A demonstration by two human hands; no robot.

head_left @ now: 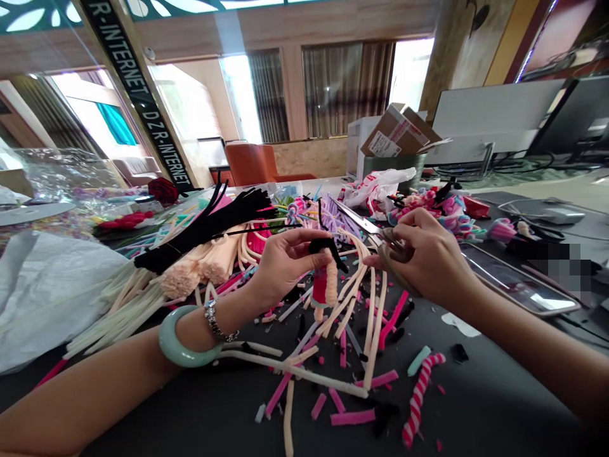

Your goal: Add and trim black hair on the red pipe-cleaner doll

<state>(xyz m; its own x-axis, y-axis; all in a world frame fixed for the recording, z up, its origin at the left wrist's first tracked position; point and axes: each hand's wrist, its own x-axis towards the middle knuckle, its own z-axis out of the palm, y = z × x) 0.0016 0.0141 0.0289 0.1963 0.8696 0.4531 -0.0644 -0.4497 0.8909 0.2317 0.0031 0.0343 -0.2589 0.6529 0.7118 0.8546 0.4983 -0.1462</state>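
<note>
Pinched in my left hand (pixel 291 263) is a small doll (pixel 325 285) made of pipe cleaners, with a red body, cream limbs and black on top. A thin black strand rises from the doll's top. My right hand (pixel 423 254) has its fingers in the handles of metal scissors (pixel 364 225). The blades point up and to the left, above and to the right of the doll, not touching it. Below both hands, cream pipe cleaners (pixel 328 381) and pink cut pieces (pixel 353 417) lie scattered on the dark table (pixel 214 412).
A black bundle of pipe cleaners (pixel 204 228) rests on cream bundles (pixel 183 276) at the left. At the right lie a phone (pixel 518 279) and a red-and-pink twist (pixel 421 400). Behind are a plastic bag (pixel 380 187), a cardboard box (pixel 399 133) and monitors (pixel 495 117).
</note>
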